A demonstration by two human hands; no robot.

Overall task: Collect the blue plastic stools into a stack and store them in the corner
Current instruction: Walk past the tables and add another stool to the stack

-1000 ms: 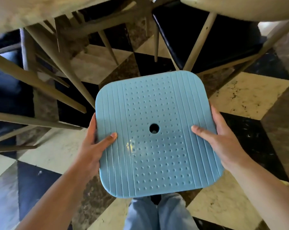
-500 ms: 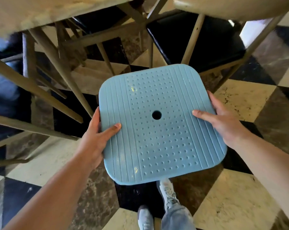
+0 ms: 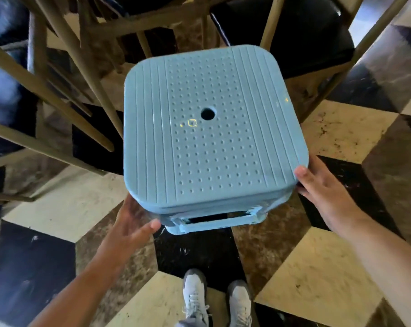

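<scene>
- Stool: matt blue plastic, dimpled centre, ribbed sides.
- Floor: polished, veined stone tiles.
- Chair legs: matt wood.
- Far-right seat: glossy black.

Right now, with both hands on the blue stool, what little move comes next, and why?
Probably step back and carry it clear. The left hand and right hand hold the blue stool at its near corners, close to the wooden chair legs, and no other stool or corner is in view.
</scene>
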